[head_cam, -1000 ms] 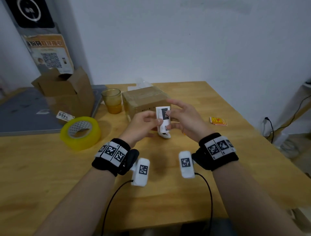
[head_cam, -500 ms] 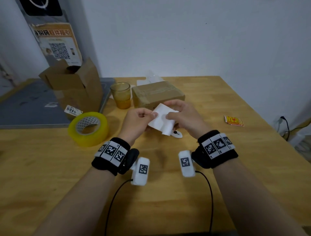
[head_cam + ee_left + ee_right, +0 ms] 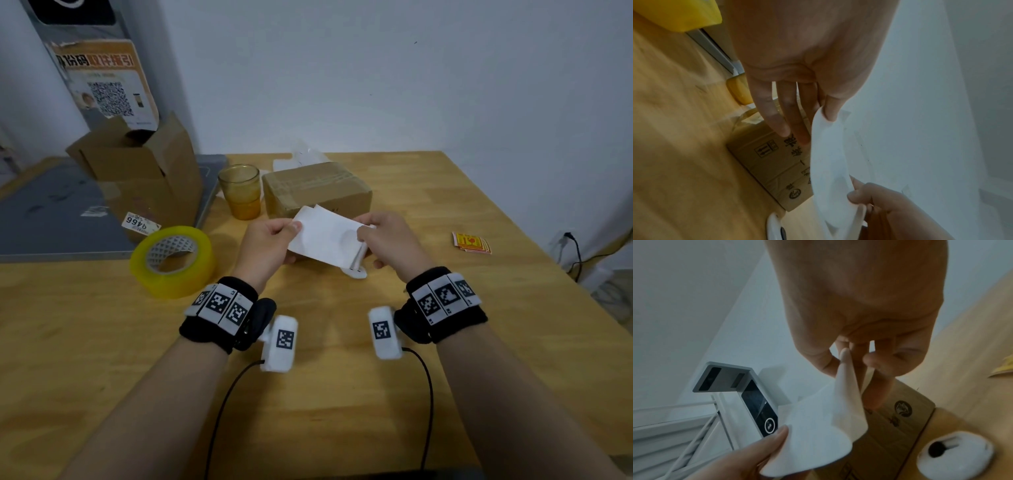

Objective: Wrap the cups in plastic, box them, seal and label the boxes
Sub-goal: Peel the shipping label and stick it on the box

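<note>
A white label sheet [image 3: 325, 238] is stretched between my two hands above the table, just in front of a taped brown cardboard box [image 3: 317, 193]. My left hand [image 3: 270, 241] pinches its left edge between thumb and forefinger. My right hand [image 3: 383, 240] pinches the right edge, where the sheet splits into two layers [image 3: 846, 378]. The white label sheet [image 3: 828, 162] bows between the hands in the left wrist view. An amber glass cup [image 3: 239, 190] stands left of the box. A second, open cardboard box [image 3: 144, 171] stands at the far left.
A roll of yellow tape [image 3: 173, 260] lies left of my hands. A small white round object [image 3: 954, 456] lies on the table under the sheet. Red and yellow stickers [image 3: 471, 242] lie to the right. Crumpled plastic [image 3: 305, 157] sits behind the taped box. A grey mat [image 3: 51, 219] covers the left.
The sheet has been turned from upright, printed side showing, to flat with its blank side up, and my hands have drawn apart along it. The head view has tilted slightly.
</note>
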### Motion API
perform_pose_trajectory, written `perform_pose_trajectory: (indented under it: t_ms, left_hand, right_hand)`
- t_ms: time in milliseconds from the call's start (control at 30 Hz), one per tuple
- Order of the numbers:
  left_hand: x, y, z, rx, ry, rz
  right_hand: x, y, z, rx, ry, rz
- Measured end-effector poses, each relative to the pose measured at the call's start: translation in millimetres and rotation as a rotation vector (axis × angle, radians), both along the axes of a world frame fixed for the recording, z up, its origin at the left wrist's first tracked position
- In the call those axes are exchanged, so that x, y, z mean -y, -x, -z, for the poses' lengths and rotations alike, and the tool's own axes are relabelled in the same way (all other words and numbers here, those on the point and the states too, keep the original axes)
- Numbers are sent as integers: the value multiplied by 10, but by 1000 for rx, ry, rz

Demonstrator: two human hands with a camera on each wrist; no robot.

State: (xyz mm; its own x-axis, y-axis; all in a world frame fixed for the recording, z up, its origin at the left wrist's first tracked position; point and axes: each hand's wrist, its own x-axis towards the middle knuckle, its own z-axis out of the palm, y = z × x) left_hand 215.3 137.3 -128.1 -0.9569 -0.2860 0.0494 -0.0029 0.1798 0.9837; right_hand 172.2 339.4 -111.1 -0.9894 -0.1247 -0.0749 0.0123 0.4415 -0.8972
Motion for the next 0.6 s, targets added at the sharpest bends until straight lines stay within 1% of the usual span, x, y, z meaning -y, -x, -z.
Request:
perform_pose_trajectory:
  t_ms: [100, 167, 233, 300, 467, 533, 600]
  left_hand:
    - [-97, 21, -17, -33, 27, -31]
    - [-165, 47, -13, -62, 90, -46]
    - [-270, 50, -21, -51, 147, -17]
    - [-402, 47, -23, -28, 159, 32]
    - [-702, 64, -38, 6, 85, 87]
    - [-789, 75, -33, 5, 73, 97]
    - [-848, 83, -27, 2, 60, 111]
  right_hand:
    - [-211, 29, 22, 19, -35, 79]
    - [-430, 57, 53, 17, -119, 140]
    - [-676, 69, 76, -1, -263, 192]
    - [-908, 43, 75, 8, -401, 236]
    - [-1338, -65, 51, 65, -743, 346]
    - [-1400, -95, 35, 86, -779, 366]
    - [-1401, -112, 5, 89, -757, 355]
